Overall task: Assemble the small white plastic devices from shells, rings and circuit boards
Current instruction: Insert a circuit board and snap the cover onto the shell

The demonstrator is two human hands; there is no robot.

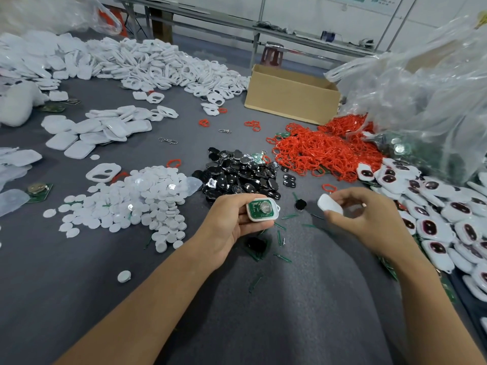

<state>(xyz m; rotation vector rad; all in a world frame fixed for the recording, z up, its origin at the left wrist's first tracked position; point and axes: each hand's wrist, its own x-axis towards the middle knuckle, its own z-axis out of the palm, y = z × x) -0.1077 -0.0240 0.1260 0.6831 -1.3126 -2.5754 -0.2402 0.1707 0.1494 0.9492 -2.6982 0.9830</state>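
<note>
The left hand [234,222] is curled round a small white shell [261,218] and holds it just above the grey worktop [79,272]. The shell is a flat little box with round corners, open on top. Inside it sits a green circuit board [256,209] with a shiny round battery [266,207] in the middle (it looks like a silver coin). The right hand [369,214] is near the shell but not touching it. Its thumb and fingers pinch a plain white cover [329,204], which is smooth and rounded.

Below the hands lie thin green bits [279,237]. Just behind the left hand is a heap of black shiny pieces [237,177]. To the left is a heap of white round discs [137,204]. Behind the right hand is a big tangle of red rings [324,151]. On the far right lie many white devices with dark windows [434,227]. Far back there is a long pile of white shells [158,64], a cardboard box [290,98] and a clear plastic bag [421,96].
</note>
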